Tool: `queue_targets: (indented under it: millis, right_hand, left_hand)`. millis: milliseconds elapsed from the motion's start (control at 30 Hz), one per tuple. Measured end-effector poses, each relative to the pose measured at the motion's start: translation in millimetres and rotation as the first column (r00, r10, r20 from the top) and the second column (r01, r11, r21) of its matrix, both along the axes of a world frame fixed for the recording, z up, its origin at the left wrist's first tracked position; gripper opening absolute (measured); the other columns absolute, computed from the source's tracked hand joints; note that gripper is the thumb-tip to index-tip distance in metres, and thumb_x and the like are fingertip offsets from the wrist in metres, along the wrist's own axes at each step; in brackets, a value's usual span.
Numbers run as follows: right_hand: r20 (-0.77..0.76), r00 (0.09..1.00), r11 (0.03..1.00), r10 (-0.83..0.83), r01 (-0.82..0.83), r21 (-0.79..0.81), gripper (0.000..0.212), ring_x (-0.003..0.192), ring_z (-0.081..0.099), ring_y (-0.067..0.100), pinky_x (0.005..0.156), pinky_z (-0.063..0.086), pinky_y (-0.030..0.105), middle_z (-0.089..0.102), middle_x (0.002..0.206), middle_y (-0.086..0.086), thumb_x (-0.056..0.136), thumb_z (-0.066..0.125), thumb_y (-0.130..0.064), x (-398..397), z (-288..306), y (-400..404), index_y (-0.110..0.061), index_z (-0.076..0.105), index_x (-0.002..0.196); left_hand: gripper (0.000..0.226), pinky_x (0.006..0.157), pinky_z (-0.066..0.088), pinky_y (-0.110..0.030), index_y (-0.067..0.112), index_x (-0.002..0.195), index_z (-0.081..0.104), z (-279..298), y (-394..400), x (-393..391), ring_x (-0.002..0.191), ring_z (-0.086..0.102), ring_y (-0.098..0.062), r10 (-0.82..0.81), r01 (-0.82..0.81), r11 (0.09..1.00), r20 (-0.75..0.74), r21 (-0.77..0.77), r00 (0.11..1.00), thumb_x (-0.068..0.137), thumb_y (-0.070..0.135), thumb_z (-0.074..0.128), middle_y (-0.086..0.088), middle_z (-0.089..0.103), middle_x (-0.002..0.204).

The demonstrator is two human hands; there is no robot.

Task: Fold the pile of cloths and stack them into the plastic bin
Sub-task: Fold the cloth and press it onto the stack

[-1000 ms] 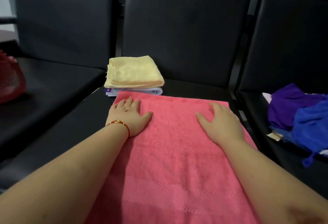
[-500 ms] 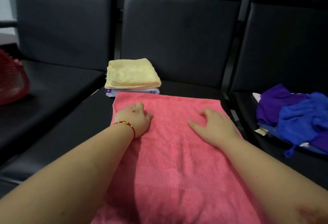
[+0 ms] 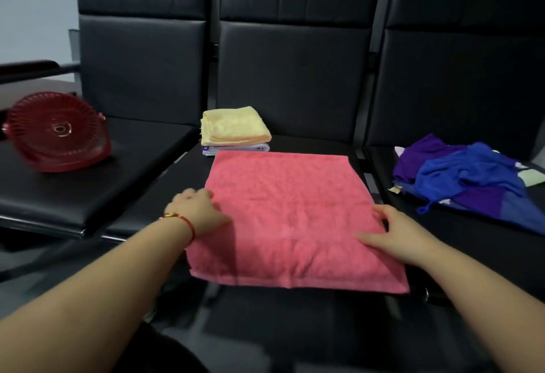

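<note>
A pink towel (image 3: 289, 213) lies flat on the middle black seat, its near edge hanging over the seat front. My left hand (image 3: 200, 207), with a red bracelet at the wrist, grips the towel's left edge with curled fingers. My right hand (image 3: 392, 234) holds the right edge, thumb on top. Behind the towel a folded yellow cloth (image 3: 233, 126) sits on a folded lavender cloth (image 3: 236, 148). A pile of unfolded blue and purple cloths (image 3: 460, 175) lies on the right seat. The red plastic bin (image 3: 56, 130) is tipped on its side on the left seat.
Three black padded seats with tall backrests (image 3: 292, 77) stand in a row, with narrow gaps between them. A dark armrest (image 3: 29, 67) shows at the far left. The floor in front of the seats is dark.
Both hands have slid from the towel's top surface outward to its side edges. The view has pulled back, so the towel's near edge and the red bin show now.
</note>
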State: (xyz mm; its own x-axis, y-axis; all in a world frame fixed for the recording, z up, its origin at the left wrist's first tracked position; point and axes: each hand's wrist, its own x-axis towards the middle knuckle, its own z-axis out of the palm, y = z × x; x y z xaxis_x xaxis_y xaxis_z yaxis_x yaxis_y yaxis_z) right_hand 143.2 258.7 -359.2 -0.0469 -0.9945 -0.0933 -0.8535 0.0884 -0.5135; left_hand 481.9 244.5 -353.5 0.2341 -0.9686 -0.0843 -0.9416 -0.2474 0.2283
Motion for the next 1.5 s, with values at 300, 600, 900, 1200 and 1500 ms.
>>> queue_targets:
  millis: [300, 600, 900, 1200, 1500]
  right_hand:
    - [-0.175, 0.973, 0.988, 0.152, -0.145, 0.05, 0.076, 0.142, 0.027, 0.018, 0.113, 0.023, 0.028, 0.023, 0.156, 0.005, 0.09, 0.05, -0.055, 11.3, 4.6, 38.2, -0.015, 0.024, 0.15]
    - [-0.344, 0.92, 0.964, 0.188, -0.107, 0.242, 0.094, 0.146, -0.016, 0.021, 0.117, -0.003, 0.042, -0.021, 0.158, 0.005, 0.086, 0.025, -0.075, 38.3, -11.1, 5.0, -0.02, -0.014, 0.151]
    - [-0.329, 0.937, 0.99, 0.12, -0.09, 0.107, 0.089, 0.147, -0.011, 0.018, 0.119, 0.0, 0.043, -0.014, 0.16, 0.002, 0.086, 0.025, -0.074, 33.8, -21.9, -40.9, -0.023, -0.004, 0.153]
    - [-0.162, 0.986, 0.999, 0.036, -0.035, 0.01, 0.086, 0.147, 0.008, 0.023, 0.118, 0.014, 0.039, 0.006, 0.16, 0.008, 0.086, 0.048, -0.065, 27.2, -17.5, -39.2, -0.02, 0.018, 0.152]
    - [0.09, 0.97, 0.97, -0.224, 0.213, 0.115, 0.059, 0.086, 0.062, 0.027, 0.075, 0.056, 0.038, 0.06, 0.108, 0.012, 0.082, 0.071, -0.038, -2.5, 2.5, -8.1, -0.007, 0.053, 0.128]
  left_hand:
    - [0.049, 0.107, 0.03, -0.031, 0.014, 0.134, 0.049, -3.8, 43.2, -5.7, 0.129, 0.042, -0.024, -0.271, 0.266, 0.956, -0.026, -0.119, 0.962, 0.097, 0.045, 0.039, -0.008, 0.045, 0.14]
    - [0.09, 0.12, 0.0, -0.036, 0.006, 0.151, -0.004, -21.5, 5.2, -31.7, 0.147, -0.007, -0.027, -0.267, 0.261, 0.949, 0.01, 0.176, 0.964, 0.091, 0.067, 0.024, -0.012, -0.01, 0.159]
    - [0.089, 0.12, 0.001, -0.032, 0.012, 0.152, 0.0, -29.3, -40.4, -35.1, 0.147, -0.001, -0.019, -0.253, 0.25, 0.967, 0.061, 0.051, 0.966, 0.089, 0.069, 0.025, -0.005, -0.004, 0.16]
    - [0.067, 0.11, 0.029, -0.038, 0.017, 0.138, 0.044, -24.3, -34.6, -22.7, 0.133, 0.036, -0.026, -0.157, 0.159, 0.979, 0.026, -0.124, 0.987, 0.089, 0.062, 0.042, -0.005, 0.039, 0.145]
    - [0.078, 0.089, 0.044, -0.035, 0.014, 0.12, 0.047, -6.0, -4.5, 25.4, 0.104, 0.054, -0.025, 0.07, -0.083, 0.994, -0.163, -0.076, 0.984, 0.066, 0.064, 0.072, -0.008, 0.051, 0.117]
